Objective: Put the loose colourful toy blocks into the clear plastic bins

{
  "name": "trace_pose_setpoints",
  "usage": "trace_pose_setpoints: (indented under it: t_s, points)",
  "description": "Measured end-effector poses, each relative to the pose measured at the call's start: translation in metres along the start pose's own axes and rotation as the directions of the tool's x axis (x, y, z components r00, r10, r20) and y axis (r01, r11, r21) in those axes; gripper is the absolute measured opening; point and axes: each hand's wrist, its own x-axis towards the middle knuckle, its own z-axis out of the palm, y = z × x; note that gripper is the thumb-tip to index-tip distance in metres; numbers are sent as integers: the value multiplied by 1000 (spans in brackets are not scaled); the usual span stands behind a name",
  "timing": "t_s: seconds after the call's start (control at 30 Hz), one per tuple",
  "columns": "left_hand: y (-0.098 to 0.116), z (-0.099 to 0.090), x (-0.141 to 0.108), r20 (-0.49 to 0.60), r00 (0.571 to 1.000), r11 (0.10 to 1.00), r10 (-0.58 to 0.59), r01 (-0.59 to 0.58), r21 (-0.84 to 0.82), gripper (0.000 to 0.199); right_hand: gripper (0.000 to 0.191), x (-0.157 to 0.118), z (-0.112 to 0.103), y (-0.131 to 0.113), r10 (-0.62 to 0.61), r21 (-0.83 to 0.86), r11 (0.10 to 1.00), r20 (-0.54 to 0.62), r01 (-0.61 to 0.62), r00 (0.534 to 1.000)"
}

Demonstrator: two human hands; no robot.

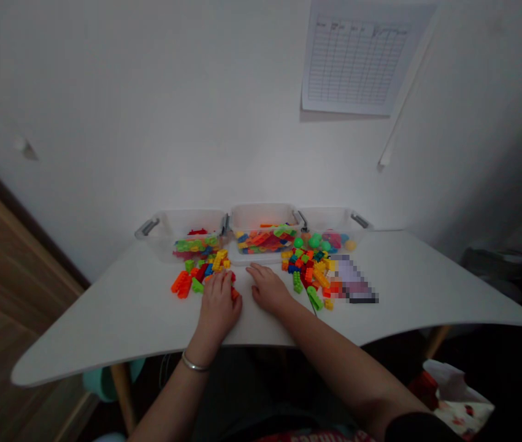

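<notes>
My left hand (pixel 218 304), with a metal bangle (pixel 195 363) on its wrist, rests curled over a loose pile of plastic building bricks (pixel 199 276). Its fingertips touch red and orange bricks, and I cannot tell whether it grips one. My right hand (pixel 267 288) lies flat on the white table (pixel 403 294), fingers slightly spread and holding nothing. It sits just in front of a transparent plastic bin (pixel 263 215) and left of a second brick pile (pixel 309 273). Bricks fill the bin.
Two more transparent bins (pixel 182 221) (pixel 329 218) with grey handles flank the middle one against the wall; they hold bricks and round pieces. A blurred purple patch (pixel 353 279) lies on the table. A paper chart (pixel 357 58) hangs above.
</notes>
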Motion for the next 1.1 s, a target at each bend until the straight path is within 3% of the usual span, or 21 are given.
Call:
trace_pose_setpoints:
  t_s: [0.2, 0.47, 0.63, 0.73, 0.9, 1.1]
  points:
    - [4, -6, -1, -5, 996, 995, -91, 91, 48, 53, 57, 0, -1, 0, -5, 26, 1000, 16, 4, 1000]
    - [4, -6, 0, 152, 986, 997, 68, -60, -56, 53, 50, 1, -2, -2, -125, 58, 991, 10, 124, 992]
    - [3, -5, 1, 167, 978, 989, 126, -110, -100, 52, 37, 4, -4, -4, -80, 32, 996, 13, 80, 997]
    - [2, -4, 2, 142, 985, 992, 99, -86, -96, 51, 28, 5, -2, -4, -46, 16, 999, 4, 46, 999]
    - [2, -3, 1, 126, 990, 997, 66, -61, -49, 33, 35, 5, 4, 3, -1, 38, 999, -96, 5, 995]
    - [1, -3, 1, 116, 990, 996, 77, -71, -57, 30, 28, 3, 1, 9, -157, -153, 978, -101, 141, 982]
